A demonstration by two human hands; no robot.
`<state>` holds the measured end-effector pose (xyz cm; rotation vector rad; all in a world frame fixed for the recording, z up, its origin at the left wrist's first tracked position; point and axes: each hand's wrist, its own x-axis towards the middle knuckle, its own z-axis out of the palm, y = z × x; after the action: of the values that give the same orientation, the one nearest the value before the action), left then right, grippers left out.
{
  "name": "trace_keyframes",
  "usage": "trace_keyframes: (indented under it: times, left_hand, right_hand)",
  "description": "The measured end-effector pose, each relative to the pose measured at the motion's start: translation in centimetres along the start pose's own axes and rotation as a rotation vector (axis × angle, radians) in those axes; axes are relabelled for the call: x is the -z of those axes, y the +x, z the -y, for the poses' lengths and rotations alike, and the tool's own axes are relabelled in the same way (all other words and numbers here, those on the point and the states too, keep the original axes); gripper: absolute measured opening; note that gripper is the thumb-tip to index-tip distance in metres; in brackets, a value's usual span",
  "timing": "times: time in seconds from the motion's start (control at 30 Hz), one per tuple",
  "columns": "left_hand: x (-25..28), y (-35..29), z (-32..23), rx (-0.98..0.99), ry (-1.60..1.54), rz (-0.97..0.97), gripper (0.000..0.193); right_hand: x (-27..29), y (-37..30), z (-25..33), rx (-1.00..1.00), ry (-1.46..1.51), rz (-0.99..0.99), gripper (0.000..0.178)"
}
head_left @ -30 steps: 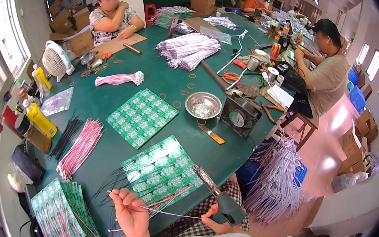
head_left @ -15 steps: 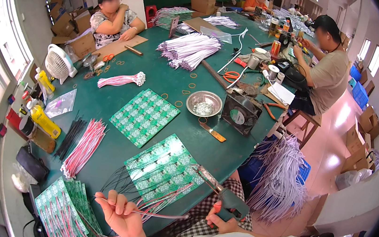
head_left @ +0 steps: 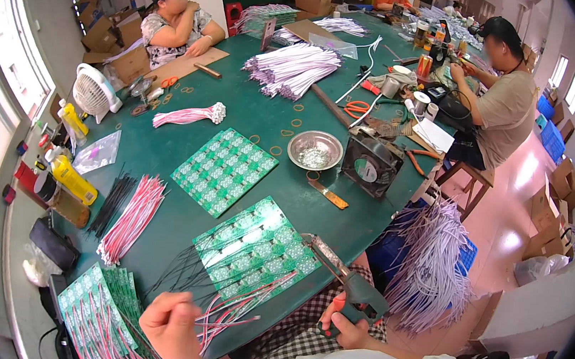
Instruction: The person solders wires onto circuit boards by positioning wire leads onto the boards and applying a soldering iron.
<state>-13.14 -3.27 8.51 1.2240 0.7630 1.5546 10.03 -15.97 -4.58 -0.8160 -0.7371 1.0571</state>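
Observation:
My left hand [head_left: 174,329] is raised at the near edge of the table, fingers curled and slightly blurred. Red and white wires [head_left: 231,316] run right beside it; whether a wire is in its fingers I cannot make out. My right hand [head_left: 349,331] grips the dark green handle of a soldering gun [head_left: 364,300]. Its metal front end points up-left, over the right corner of a green circuit board panel [head_left: 263,234]. Black wires [head_left: 201,269] and red and white ones lie across that panel. To the left stand several similar panels [head_left: 83,291] with wires hanging from them.
Beyond lies another green panel [head_left: 224,172], with a metal bowl [head_left: 315,150] and a small fan [head_left: 373,163] to its right. Bundles of red-white wires [head_left: 131,221] and black wires [head_left: 112,205] lie left, near yellow bottles [head_left: 72,178]. Two co-workers [head_left: 177,29] [head_left: 502,98] sit across the table.
My left hand has turned and closed its fingers more, dropping slightly. The wire end beside it has shifted left. My right hand and the soldering gun have barely moved; the view has shifted slightly.

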Motion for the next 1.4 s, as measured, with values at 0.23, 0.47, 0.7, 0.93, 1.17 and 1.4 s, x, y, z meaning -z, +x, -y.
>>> trace_keyframes:
  times: [0.23,0.47,0.7,0.93,1.17,1.4]
  left_hand:
    - [0.8,0.0,-7.4,-0.828,0.98,-0.697,0.036]
    - [-0.8,1.0,-2.8,-0.696,0.895,0.216,0.022]
    - [-1.0,-0.1,4.7,-0.194,0.971,0.509,0.009]
    - [-2.0,-1.5,6.6,0.066,0.878,0.476,0.006]
    - [-4.3,-3.3,7.2,-0.071,0.673,0.456,0.005]
    - [-5.3,-2.2,8.4,-0.253,0.701,0.519,0.01]
  right_hand:
    - [1.0,0.3,0.0,-0.002,0.02,-0.043,0.032]
    - [0.6,1.3,0.5,-0.062,-0.053,-0.018,0.033]
    - [1.7,1.8,0.0,-0.084,-0.016,0.122,0.035]
    - [-2.3,3.9,1.1,-0.183,0.004,0.089,0.033]
    - [-4.4,4.4,2.5,-0.298,-0.143,0.068,0.03]
    - [-4.2,6.3,2.9,-0.238,-0.271,0.056,0.027]
